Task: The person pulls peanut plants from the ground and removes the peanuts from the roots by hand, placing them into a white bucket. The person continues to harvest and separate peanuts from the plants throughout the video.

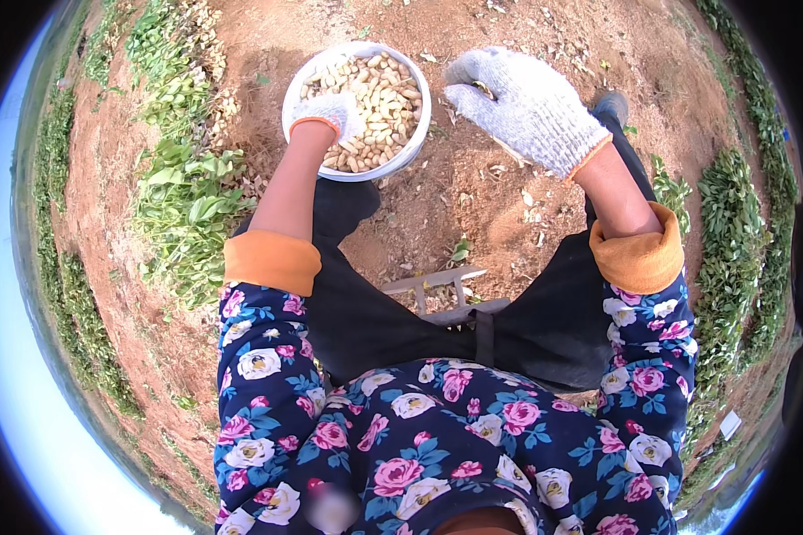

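Observation:
A white plastic bucket of unshelled peanuts stands on the soil ahead of me. My left hand, in a white knit glove with an orange cuff edge, reaches inside it and rests on the peanuts. Its fingertips are hard to make out, so any grip there is unclear. To the right of the bucket, my right hand hovers over the ground in a matching glove. Its fingers curve toward the bucket, with a narrow gap by the thumb. Something small and yellowish shows in that gap; whether it is held cannot be told.
Leafy green plants lie in a row at left, with loose peanuts along their edge. More plant rows run at right. A low wooden stool frame shows between my legs. Dry leaves litter the reddish soil.

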`<state>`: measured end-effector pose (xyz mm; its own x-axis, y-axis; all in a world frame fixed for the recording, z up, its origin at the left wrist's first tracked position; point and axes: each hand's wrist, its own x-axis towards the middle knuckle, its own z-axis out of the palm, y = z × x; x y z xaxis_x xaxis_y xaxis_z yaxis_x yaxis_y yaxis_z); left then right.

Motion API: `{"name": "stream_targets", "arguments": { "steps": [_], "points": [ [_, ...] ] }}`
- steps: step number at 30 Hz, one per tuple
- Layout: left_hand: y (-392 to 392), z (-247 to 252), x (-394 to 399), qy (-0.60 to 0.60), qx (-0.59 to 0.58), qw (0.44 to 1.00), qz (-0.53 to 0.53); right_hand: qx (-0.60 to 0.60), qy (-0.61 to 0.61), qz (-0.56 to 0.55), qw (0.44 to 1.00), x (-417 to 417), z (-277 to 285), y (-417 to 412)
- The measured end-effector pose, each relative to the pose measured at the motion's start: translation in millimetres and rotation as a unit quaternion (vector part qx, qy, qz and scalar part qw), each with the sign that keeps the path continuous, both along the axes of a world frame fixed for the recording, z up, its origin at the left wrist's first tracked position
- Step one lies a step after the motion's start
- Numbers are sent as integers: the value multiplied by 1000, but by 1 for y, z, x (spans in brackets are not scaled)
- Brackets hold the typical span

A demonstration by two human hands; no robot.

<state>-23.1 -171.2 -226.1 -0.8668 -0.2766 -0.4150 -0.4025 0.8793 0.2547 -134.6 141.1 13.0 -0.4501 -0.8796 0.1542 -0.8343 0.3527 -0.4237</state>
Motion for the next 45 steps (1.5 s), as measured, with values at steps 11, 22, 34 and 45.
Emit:
{"name": "stream_targets", "arguments": {
  "steps": [11, 22, 34, 45],
  "points": [
    [25, 41, -3, -130, -83, 988, -26, 62, 104, -14, 993, -7, -1, 6],
    [63, 230, 18, 98, -166, 981, 32, 123, 58, 31, 990, 3, 5, 6],
    [59, 96, 253, 189, 323, 794, 480, 210, -6, 95, 973, 4, -9, 2],
    [23, 69, 235, 281, 274, 534, 749, 255, -52, 106, 960, 3, -28, -4]
  ]
}}
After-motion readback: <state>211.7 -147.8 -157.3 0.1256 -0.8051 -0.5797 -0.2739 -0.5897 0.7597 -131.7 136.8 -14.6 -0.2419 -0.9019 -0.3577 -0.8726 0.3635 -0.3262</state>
